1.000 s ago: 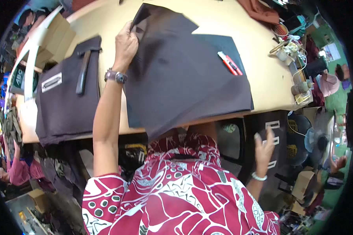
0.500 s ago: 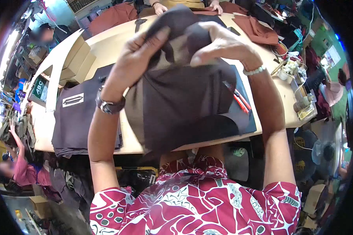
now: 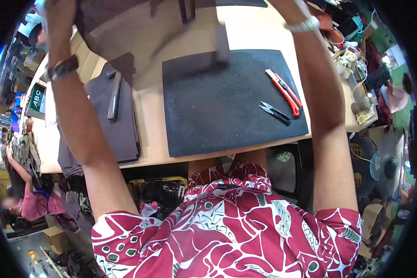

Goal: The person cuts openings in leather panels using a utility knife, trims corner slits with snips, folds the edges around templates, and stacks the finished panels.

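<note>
A large brown fabric piece (image 3: 143, 41) is raised above the far part of the table, blurred by motion. My left hand (image 3: 60, 16) is at its left edge and appears closed on it; the fingers are cut off by the frame. Of my right hand (image 3: 285, 7), only the wrist end shows at the top edge, with its fingers out of view. Below the fabric lies a dark cutting mat (image 3: 208, 106). On the mat's right side rest a red utility knife (image 3: 284, 91) and black thread snips (image 3: 275, 113).
A stack of dark fabric pieces (image 3: 116, 139) lies at the left, with a dark-handled tool (image 3: 114, 98) on top. A cardboard box (image 3: 89, 58) and a green ABC box (image 3: 36, 99) stand behind it. A cluttered tray (image 3: 363, 113) is at the right table edge. A person in pink (image 3: 34, 204) is far left.
Both hands have moved forward and apart, carrying the brown fabric off the mat toward the upper left. The mat, the snips and the whole utility knife now show.
</note>
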`<action>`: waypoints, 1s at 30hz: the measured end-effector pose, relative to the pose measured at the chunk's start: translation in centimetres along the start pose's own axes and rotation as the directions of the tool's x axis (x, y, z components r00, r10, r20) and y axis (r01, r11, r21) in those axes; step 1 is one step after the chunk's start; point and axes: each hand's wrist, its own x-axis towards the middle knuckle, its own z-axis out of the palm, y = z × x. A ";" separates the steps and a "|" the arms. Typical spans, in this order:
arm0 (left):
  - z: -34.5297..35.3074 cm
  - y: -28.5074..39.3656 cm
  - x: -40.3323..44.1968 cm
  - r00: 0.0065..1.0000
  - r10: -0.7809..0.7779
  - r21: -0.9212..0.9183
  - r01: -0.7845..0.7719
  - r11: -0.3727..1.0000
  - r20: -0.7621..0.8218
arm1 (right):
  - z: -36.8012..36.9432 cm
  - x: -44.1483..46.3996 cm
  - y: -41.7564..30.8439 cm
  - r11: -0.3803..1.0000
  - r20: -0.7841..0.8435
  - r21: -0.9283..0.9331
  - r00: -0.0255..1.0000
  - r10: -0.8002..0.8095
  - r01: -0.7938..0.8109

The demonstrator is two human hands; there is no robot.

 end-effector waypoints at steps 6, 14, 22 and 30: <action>-8.3 7.1 -14.6 0.977 0.000 -0.434 0.095 0.896 0.213 | -5.4 -12.1 -5.4 0.975 0.092 -0.200 0.989 0.116 -0.095; -8.9 9.0 -26.6 0.658 0.115 -0.492 0.424 0.761 0.744 | -4.9 -25.8 -8.8 0.933 0.440 -0.209 0.824 0.357 -0.293; -9.1 14.3 -29.0 0.357 0.209 -0.378 0.514 0.770 0.911 | -7.4 -29.8 -13.8 0.878 0.584 -0.275 0.658 0.476 -0.391; -0.4 23.1 -33.7 0.536 0.361 -0.467 0.073 0.881 0.764 | -10.0 -30.0 -10.6 0.701 0.334 -0.613 0.685 0.648 -0.364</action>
